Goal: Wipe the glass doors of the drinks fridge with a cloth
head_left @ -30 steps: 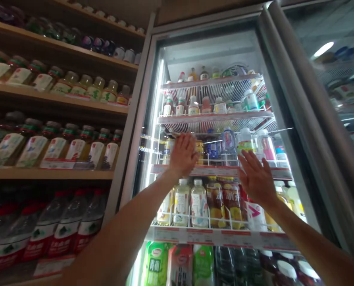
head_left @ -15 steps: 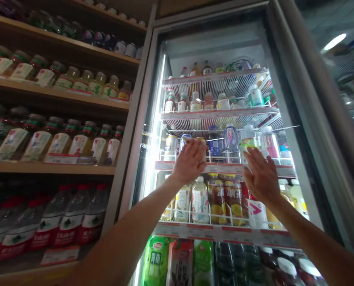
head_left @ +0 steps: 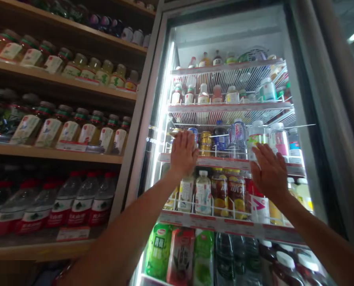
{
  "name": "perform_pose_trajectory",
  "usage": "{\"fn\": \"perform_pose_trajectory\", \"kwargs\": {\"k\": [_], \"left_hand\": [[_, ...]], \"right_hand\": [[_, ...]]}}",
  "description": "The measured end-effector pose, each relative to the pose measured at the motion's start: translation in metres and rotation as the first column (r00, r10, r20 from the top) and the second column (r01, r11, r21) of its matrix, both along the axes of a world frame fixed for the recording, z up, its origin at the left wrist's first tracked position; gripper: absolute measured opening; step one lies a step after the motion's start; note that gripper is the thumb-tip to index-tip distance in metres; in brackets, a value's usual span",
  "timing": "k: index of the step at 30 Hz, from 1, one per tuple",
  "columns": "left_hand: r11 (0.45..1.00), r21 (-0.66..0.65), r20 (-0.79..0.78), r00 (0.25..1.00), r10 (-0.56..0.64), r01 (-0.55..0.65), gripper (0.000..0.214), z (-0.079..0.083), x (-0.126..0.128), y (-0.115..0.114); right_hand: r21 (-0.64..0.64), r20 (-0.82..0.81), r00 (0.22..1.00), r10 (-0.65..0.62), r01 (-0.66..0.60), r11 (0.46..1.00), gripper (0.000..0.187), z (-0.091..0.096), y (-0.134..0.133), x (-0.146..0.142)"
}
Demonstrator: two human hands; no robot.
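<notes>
My left hand (head_left: pixel 183 153) lies with its fingers stretched up against the glass door (head_left: pixel 230 47) of a lit drinks fridge. A pale cloth or tissue (head_left: pixel 171 134) pokes out beside its fingertips; most of it is hidden under the palm. To the right, my right hand (head_left: pixel 269 172) is spread at the same door, fingers apart, with nothing visible in it. Behind the glass, between the hands, stand a gold can (head_left: pixel 206 143) and a dark blue bottle (head_left: pixel 219 137).
Wooden shelves (head_left: pixel 54 153) on the left carry several juice bottles (head_left: pixel 70 131) and red-capped water bottles (head_left: pixel 80 202). A metal frame post (head_left: pixel 145 99) divides them from the fridge. Inside, white wire racks (head_left: pixel 230 107) hold drinks, with green bottles (head_left: pixel 159 248) at the bottom.
My left hand has slid left across the door with the pale cloth, uncovering the gold can. My right hand stays at about the same spot. The view has shifted slightly.
</notes>
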State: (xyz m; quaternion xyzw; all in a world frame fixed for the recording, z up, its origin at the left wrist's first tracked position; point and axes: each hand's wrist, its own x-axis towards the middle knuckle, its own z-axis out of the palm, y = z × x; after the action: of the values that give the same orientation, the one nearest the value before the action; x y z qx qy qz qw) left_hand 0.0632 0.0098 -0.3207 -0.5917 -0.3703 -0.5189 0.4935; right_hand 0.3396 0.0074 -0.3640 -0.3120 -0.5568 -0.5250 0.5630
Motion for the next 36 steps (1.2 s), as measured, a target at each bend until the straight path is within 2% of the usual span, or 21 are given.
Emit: {"fn": "perform_pose_trajectory", "kwargs": {"k": [2,3,4,6,7,9,10,12,15,17,18,19,21,23,25,27,29,31,32,34,36], "left_hand": [[0.998,-0.06,-0.174,0.985,0.008,-0.019,0.055,-0.007,-0.004,-0.004],[0.996,-0.084,-0.182,0.983,0.015,-0.03,0.054,-0.008,-0.012,-0.007],[0.994,-0.097,-0.126,0.992,0.027,-0.039,0.053,-0.007,-0.024,-0.008],[0.995,-0.095,0.119,0.991,0.054,-0.042,0.053,-0.003,-0.048,-0.009],[0.996,-0.084,0.251,0.966,0.059,-0.039,0.054,0.0,-0.056,-0.009],[0.998,-0.059,0.434,0.899,0.054,-0.031,0.056,0.002,-0.058,-0.007],[0.998,-0.051,0.47,0.881,0.048,-0.027,0.057,0.001,-0.052,-0.006],[0.999,-0.042,0.42,0.907,0.034,-0.018,0.059,-0.008,-0.028,-0.005],[0.999,-0.054,0.063,0.998,0.0,0.003,0.059,-0.03,0.011,-0.006],[0.997,-0.071,-0.165,0.986,-0.014,0.002,0.056,-0.041,0.018,-0.008],[0.997,-0.079,-0.207,0.978,-0.012,-0.004,0.055,-0.043,0.013,-0.009],[0.996,-0.083,-0.185,0.983,-0.003,-0.013,0.055,-0.044,0.003,-0.009],[0.997,-0.074,0.02,0.999,0.033,-0.032,0.056,-0.039,-0.025,-0.009],[0.997,-0.053,0.275,0.959,0.064,-0.051,0.057,-0.034,-0.05,-0.008],[0.998,-0.026,0.383,0.922,0.058,-0.052,0.058,-0.035,-0.057,-0.006],[1.0,-0.009,0.285,0.958,0.025,-0.023,0.058,-0.045,-0.045,-0.006],[1.0,-0.023,0.046,0.999,-0.003,0.005,0.059,-0.061,-0.025,-0.007],[0.998,-0.068,-0.19,0.982,-0.008,-0.005,0.057,-0.076,-0.013,-0.01],[0.996,-0.09,-0.253,0.968,-0.003,-0.021,0.056,-0.08,-0.015,-0.012],[0.992,-0.115,-0.229,0.973,0.024,-0.052,0.053,-0.082,-0.033,-0.014],[0.992,-0.109,-0.035,0.997,0.064,-0.068,0.054,-0.077,-0.061,-0.013]], "right_hand": [[-0.008,0.0,1.0,0.0,0.0,1.0,0.046,0.0,0.0,0.001],[-0.008,0.001,1.0,0.0,0.0,1.0,0.045,0.001,0.0,0.002],[-0.008,0.002,1.0,0.0,0.0,1.0,0.045,0.001,0.001,0.002],[-0.011,-0.002,1.0,-0.002,0.002,1.0,0.044,0.001,0.001,0.002],[-0.01,-0.006,1.0,-0.002,0.002,1.0,0.044,0.001,0.002,0.002],[-0.011,-0.008,1.0,0.0,0.0,1.0,0.044,0.001,0.002,0.001],[-0.009,-0.007,1.0,0.004,-0.004,1.0,0.044,0.001,0.002,0.001],[0.007,-0.003,1.0,0.016,-0.016,1.0,0.044,0.001,0.002,0.0],[0.02,-0.006,1.0,0.029,-0.028,0.999,0.043,0.001,0.002,0.0],[0.021,-0.003,1.0,0.025,-0.025,0.999,0.043,0.001,0.001,0.001],[0.02,0.002,1.0,0.02,-0.02,1.0,0.043,0.001,0.001,0.002],[0.02,0.006,1.0,0.015,-0.015,1.0,0.042,0.001,0.001,0.002],[0.019,0.01,1.0,0.009,-0.009,1.0,0.042,0.001,0.0,0.002],[0.011,0.007,1.0,0.007,-0.007,1.0,0.042,0.001,0.0,0.001],[0.01,-0.003,1.0,0.009,-0.009,1.0,0.042,0.001,0.0,0.001],[0.009,-0.012,1.0,0.01,-0.01,1.0,0.043,0.001,0.001,0.001],[0.01,-0.015,1.0,0.016,-0.016,1.0,0.043,0.001,0.002,0.001],[0.006,-0.014,1.0,0.022,-0.022,1.0,0.042,0.002,0.002,0.002],[0.003,-0.013,1.0,0.024,-0.024,1.0,0.042,0.002,0.002,0.003],[-0.009,-0.014,1.0,0.026,-0.026,1.0,0.042,0.002,0.001,0.003],[-0.017,-0.015,1.0,0.023,-0.023,1.0,0.042,0.002,0.0,0.002]]}}
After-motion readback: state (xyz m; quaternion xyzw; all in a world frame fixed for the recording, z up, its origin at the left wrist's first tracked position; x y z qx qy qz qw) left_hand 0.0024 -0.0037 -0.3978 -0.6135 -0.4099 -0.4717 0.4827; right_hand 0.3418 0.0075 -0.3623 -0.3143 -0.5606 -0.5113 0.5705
